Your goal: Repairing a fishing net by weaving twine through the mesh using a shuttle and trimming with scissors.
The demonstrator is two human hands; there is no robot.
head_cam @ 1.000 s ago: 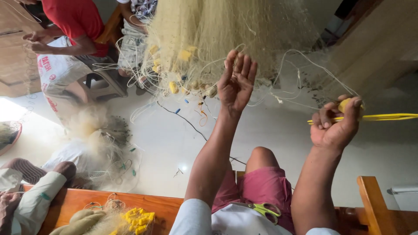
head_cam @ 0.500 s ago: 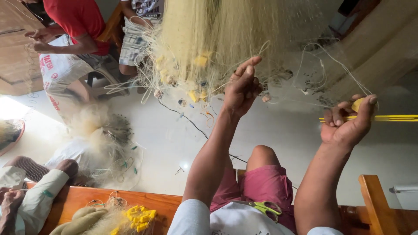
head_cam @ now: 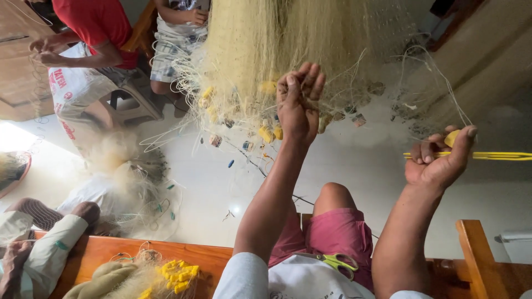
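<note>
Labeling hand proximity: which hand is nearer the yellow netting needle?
Right. The right hand pinches the yellow netting needle between its fingers. The left hand is raised well off to the side, its fingers in the hanging net.

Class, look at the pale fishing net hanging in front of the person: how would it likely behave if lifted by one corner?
The fishing net probably flops and drapes, since it hangs in loose folds. It likely tangles easily: stray strands loop about the left hand.

Green-handled scissors lie on the lap. Yellow floats sit on the wooden bench. A person in a red shirt sits beyond.
</note>
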